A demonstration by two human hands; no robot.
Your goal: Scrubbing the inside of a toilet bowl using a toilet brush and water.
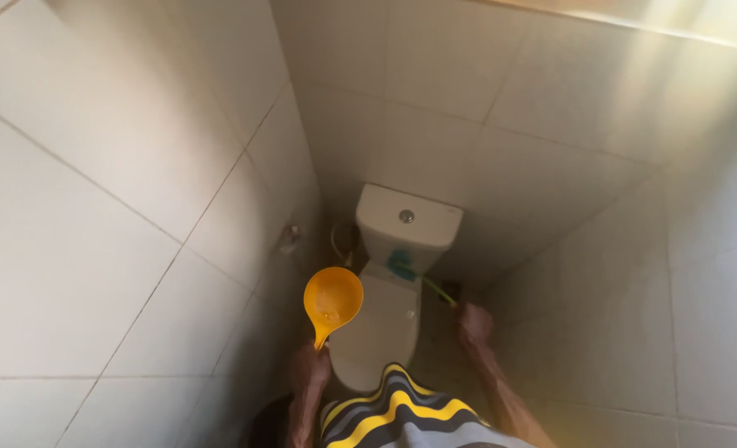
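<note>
My left hand (311, 362) grips the handle of an orange plastic scoop (333, 299), held level to the left of a white toilet (385, 323) whose lid is down. My right hand (474, 323) holds the thin green handle of a toilet brush; its teal head (401, 265) rests against the toilet just below the white cistern (410, 222), near the lid's hinge. A little liquid seems to lie in the scoop.
White tiled walls close in on the left (119, 207), back and right. A valve and a curved hose (336, 242) sit left of the cistern. My striped yellow, black and grey garment (393, 415) fills the bottom middle.
</note>
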